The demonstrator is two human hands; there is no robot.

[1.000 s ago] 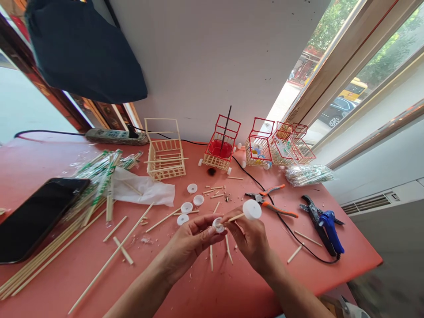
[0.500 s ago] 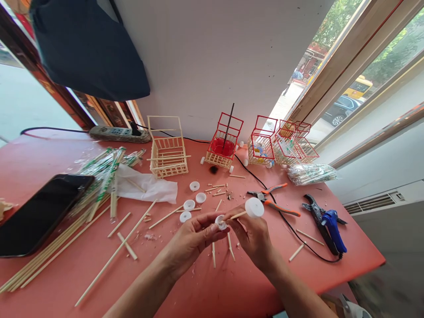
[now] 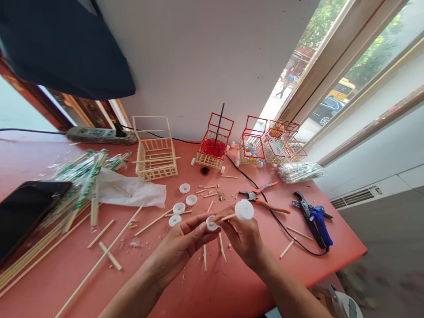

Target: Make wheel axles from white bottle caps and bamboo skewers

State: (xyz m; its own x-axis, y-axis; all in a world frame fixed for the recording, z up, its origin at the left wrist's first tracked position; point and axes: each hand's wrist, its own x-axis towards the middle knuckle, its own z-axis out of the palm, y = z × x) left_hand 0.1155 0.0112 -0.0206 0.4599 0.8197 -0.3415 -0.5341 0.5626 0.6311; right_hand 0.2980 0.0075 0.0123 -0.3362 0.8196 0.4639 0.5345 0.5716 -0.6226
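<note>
Between the fingers of my left hand [image 3: 187, 240] is a small white bottle cap [image 3: 211, 223], its hollow side showing. A short wooden stick [image 3: 228, 217] is pinched in my right hand [image 3: 247, 238]. One end of the stick carries another white bottle cap [image 3: 244, 210]; its other end reaches into the cap in my left hand. Several loose white caps [image 3: 179, 208] lie on the table just beyond my left hand. Cut stick pieces [image 3: 222, 247] lie under and around both hands.
At the back stand a plain stick-built cart frame [image 3: 156, 157] and several red-trimmed ones [image 3: 215, 143]. Pliers [image 3: 265, 198] and a blue glue gun [image 3: 318, 225] with a cord lie right. Wrapped chopsticks [image 3: 82, 185], a phone [image 3: 29, 216] and a power strip [image 3: 99, 134] are left.
My view has turned a little to the right, so the scene sits further left. Both hands keep the same grip, with the stick's end still at the left-hand cap.
</note>
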